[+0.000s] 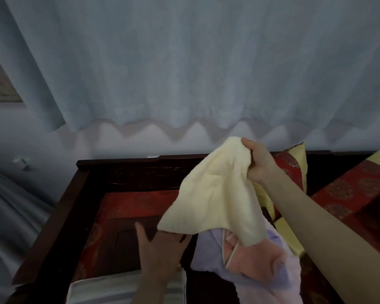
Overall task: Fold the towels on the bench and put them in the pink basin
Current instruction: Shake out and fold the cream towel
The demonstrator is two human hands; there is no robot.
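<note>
A pale blue curtain (184, 62) fills the upper half of your view, its wavy hem hanging just above the dark wooden bench (59, 207). The bench carries a red patterned seat cushion (127, 207), and a red and yellow pillow (294, 165) leans at the back rail behind your right wrist.

Your right hand (258, 161) is raised above the seat, fingers clenched on the top corner of the cream towel (213, 194). The towel hangs free from that pinch, spreading out to a wide lower edge; one lower corner drapes over the fingers of your left hand, the other dangles over the heap beneath.

That heap is a lilac towel (206, 255) with a pink towel (261, 264) crumpled on it, both unfolded on the seat, just right of your left hand.

A striped towel (110, 290) lies at the near edge of the bench, under your left wrist.

Your left hand (160, 253) is low over the cushion, palm down, thumb spread wide, fingers extended and released; their tips are hidden beneath the cream towel's edge, so whether they touch it cannot be told.

The pink basin is outside this view.
</note>
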